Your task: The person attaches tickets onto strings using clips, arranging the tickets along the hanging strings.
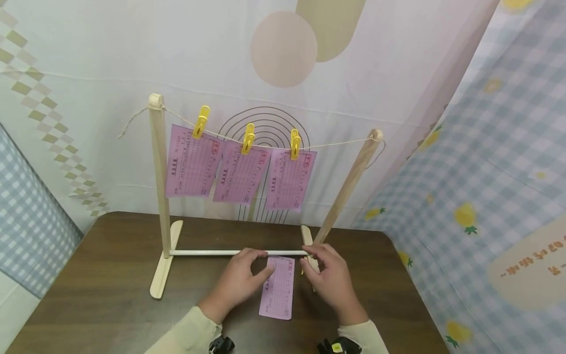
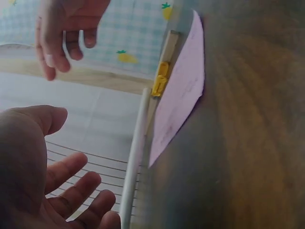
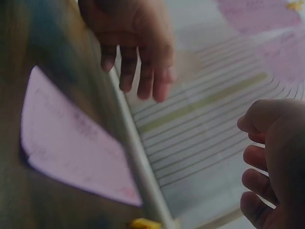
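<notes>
A pink printed paper slip (image 1: 279, 295) lies on the table, its edges slightly lifted in the left wrist view. My left hand (image 1: 242, 276) hovers at its left side, thumb and fingers apart and holding nothing. Right of the slip, my right hand (image 1: 331, 278) has loosely bent fingers with nothing between them. By the right foot of the wooden stand lies a yellow clothespin (image 2: 160, 78), mostly covered by the right hand in the head view. Three more pink slips (image 1: 240, 172) hang from a string (image 1: 336, 143), each under a yellow clothespin (image 1: 248, 138).
The stand has a left post (image 1: 159, 172), a right post (image 1: 349, 191) and a white crossbar (image 1: 203, 252) low over the brown table (image 1: 110, 295). Patterned cloth (image 1: 283, 93) hangs close behind, and checked cloth (image 1: 508, 172) closes the right side.
</notes>
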The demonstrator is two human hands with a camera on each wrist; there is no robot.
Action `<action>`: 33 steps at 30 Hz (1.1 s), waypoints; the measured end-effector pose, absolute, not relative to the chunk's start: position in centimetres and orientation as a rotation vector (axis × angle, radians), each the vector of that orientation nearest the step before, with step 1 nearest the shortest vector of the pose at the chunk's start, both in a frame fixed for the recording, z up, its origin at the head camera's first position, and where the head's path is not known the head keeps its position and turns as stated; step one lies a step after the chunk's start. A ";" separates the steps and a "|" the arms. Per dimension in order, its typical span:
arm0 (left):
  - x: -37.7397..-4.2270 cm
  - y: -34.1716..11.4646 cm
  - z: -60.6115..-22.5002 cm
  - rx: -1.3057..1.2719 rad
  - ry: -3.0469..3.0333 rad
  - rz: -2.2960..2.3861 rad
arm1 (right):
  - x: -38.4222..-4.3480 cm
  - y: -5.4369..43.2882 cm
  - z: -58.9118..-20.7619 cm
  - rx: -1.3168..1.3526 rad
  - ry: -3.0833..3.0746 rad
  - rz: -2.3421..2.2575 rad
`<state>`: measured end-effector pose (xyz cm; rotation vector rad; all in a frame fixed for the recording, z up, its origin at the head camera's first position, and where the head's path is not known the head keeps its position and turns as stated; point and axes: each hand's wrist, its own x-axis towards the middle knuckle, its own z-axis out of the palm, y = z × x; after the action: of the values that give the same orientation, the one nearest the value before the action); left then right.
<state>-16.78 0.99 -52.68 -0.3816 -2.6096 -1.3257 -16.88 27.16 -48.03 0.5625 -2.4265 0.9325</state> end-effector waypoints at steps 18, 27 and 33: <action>-16.7 2.2 -55.6 -0.254 -2.711 -1.255 | -17.6 28.0 -54.5 0.098 -2.571 0.906; -16.7 2.2 -56.6 -0.276 -2.720 -1.148 | -17.5 28.0 -55.8 0.028 -2.606 0.845; -16.8 2.2 -56.9 -0.302 -2.734 -1.074 | -17.4 27.9 -56.2 -0.034 -2.654 0.787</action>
<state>-16.76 2.21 -56.91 -0.3018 -2.7340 -1.0738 -17.42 27.87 -56.22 -0.0341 -2.6543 0.7865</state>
